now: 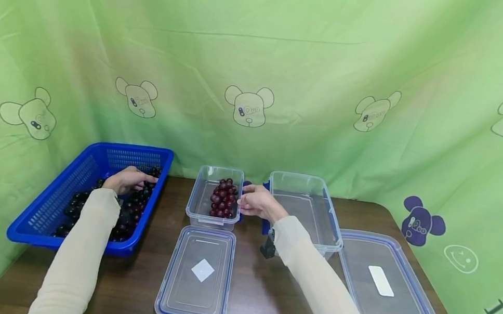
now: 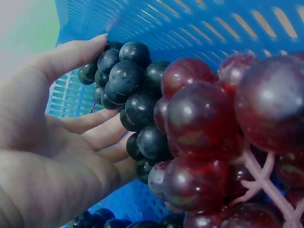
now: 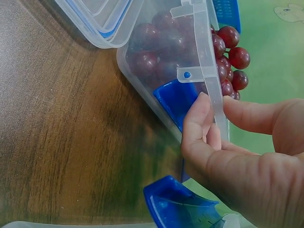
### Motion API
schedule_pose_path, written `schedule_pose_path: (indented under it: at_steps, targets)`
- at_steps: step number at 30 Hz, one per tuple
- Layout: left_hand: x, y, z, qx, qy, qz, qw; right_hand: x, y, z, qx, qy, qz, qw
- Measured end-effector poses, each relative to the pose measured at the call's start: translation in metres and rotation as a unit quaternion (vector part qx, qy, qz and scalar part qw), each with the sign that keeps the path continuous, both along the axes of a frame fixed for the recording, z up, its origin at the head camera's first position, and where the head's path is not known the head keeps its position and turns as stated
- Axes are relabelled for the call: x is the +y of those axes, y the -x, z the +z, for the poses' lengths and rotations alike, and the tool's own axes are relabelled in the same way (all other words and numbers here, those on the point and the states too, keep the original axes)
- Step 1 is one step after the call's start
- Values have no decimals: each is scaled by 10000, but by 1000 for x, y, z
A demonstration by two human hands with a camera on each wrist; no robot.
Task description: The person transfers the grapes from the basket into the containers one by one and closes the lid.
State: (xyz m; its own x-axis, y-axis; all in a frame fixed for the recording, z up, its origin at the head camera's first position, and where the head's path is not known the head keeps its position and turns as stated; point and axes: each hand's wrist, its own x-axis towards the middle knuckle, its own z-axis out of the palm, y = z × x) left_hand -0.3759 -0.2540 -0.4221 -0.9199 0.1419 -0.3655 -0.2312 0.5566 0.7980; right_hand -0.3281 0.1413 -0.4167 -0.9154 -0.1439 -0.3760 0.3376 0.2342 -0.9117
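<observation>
My left hand (image 1: pixel 128 179) reaches into the blue basket (image 1: pixel 168 161) of grapes. In the left wrist view its thumb and fingers go round a bunch of black grapes (image 2: pixel 126 78), with the fingertips hidden behind the fruit. Large red grapes (image 2: pixel 204 118) on a pale stem lie right beside that bunch. My right hand (image 1: pixel 261 202) pinches the right rim of a small clear container (image 1: pixel 200 207) between thumb and fingers. Inside stands a bunch of red grapes (image 1: pixel 224 198), rising above the rim in the right wrist view. A blue latch (image 3: pixel 175 107) hangs on the container's side.
In front of the small container lies its clear lid (image 1: pixel 192 296) with a white label. A larger clear container (image 1: pixel 303 210) stands right of it, and a large lid (image 1: pixel 407 312) lies at the table's right. Green printed cloth (image 1: pixel 317 81) hangs close behind the table.
</observation>
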Motion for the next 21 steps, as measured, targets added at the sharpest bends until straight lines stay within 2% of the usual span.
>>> schedule_pose_path:
  at_steps: [5, 12, 21]
  targets:
    - [2, -1, 3, -58, 116, 44, 9999, 0, -1, 1, 35, -21, 14, 10000]
    - [6, 0, 4, -214, -256, -36, 9994, 2, 0, 0, 30, -86, 3, 10000]
    - [5, 0, 2, -264, -284, -268, 9989, 1, -1, 1, 41, -103, 58, 9999]
